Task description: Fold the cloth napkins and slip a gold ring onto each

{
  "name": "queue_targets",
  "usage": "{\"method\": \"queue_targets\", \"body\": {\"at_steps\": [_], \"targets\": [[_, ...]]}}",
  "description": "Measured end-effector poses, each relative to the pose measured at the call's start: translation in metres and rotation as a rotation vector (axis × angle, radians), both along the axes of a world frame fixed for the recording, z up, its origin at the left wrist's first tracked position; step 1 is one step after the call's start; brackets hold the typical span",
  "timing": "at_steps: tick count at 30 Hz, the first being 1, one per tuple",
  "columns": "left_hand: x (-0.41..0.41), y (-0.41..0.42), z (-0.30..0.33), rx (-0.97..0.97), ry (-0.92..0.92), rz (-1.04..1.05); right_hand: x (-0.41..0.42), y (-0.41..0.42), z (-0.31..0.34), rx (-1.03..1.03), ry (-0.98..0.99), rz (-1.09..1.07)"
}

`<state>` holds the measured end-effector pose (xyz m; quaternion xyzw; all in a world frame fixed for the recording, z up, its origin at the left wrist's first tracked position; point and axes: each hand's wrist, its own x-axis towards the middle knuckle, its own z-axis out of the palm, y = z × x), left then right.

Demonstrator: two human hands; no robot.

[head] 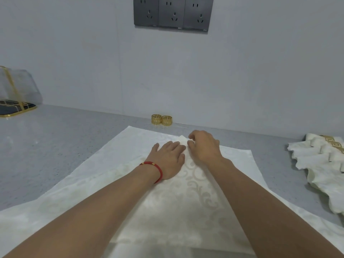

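Napkin, a pale cream cloth with a faint scroll pattern, is lying spread across the grey surface, filling the near middle of the view, and it serves as the landmark for everything else. A person's two bare forearms are reaching out over it from the near edge. The left hand, with a red cord bracelet at the wrist, is resting flat on the cloth with fingers straight, pressing it down. The right hand, just beside it, is curling its fingers and appears to be pinching a small raised fold of the napkin near its far edge; the fingertips are partly hidden, so the exact grip is hard to confirm.

Just beyond the napkin's far edge, against the wall, two gold rings are standing touching each other. To the napkin's right, a finished folded napkin with a gold ring is lying apart from it. Far to its left, a clear gold-trimmed holder is sitting. Above, on the wall, three dark sockets are showing.

The cloth is looking light, soft and limp, likely to slide on the smooth surface, so it is probably best taken by a corner or fold edge while the flat hand is anchoring it
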<state>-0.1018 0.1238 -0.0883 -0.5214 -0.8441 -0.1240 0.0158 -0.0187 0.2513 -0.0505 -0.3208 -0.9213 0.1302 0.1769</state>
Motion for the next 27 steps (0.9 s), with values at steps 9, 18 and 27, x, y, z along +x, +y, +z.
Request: {"method": "queue_targets", "body": {"at_steps": [9, 18, 27], "targets": [[0.000, 0.000, 0.004, 0.095, -0.195, 0.025, -0.044, 0.015, -0.010, -0.179, 0.039, -0.140], [0.007, -0.010, 0.027, 0.295, -0.535, 0.147, -0.010, 0.012, -0.001, -0.085, 0.165, 0.121], [-0.012, 0.007, 0.044, 0.178, -0.296, 0.226, 0.014, 0.005, -0.034, -0.039, 0.159, 0.289]]}}
